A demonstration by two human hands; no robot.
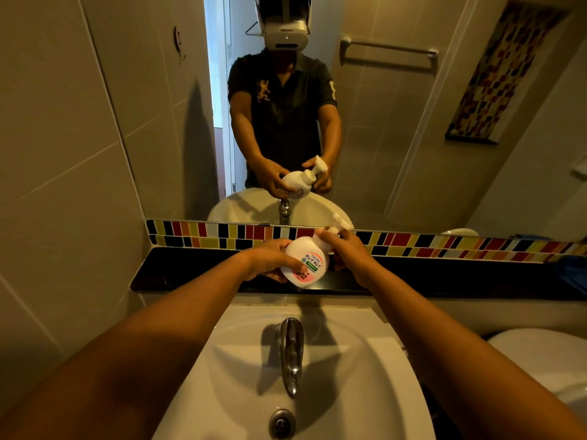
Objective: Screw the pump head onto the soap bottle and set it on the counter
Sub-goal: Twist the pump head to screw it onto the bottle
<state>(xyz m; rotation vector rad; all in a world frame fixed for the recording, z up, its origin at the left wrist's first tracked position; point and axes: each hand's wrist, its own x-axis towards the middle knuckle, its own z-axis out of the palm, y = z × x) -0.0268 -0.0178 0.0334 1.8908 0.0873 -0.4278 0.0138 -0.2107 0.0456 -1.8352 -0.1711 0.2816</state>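
Left hand [270, 260]: wrapped around body of soap bottle [306, 263], fingers closed on it.
Right hand [344, 249]: closed around pump head [333, 230] at the bottle neck.
Bottle position: tilted, held in the air above the black counter [190, 274], behind the sink [365, 360] and faucet [290, 350].
Step in hand: threading, by my judgement.
Technique: keep body fixed with left hand; turn collar only; keep axes aligned to avoid cross-threading.
Hidden: collar and threads covered by right-hand fingers; seating cannot be judged. Mirror [381, 122] shows nozzle only.
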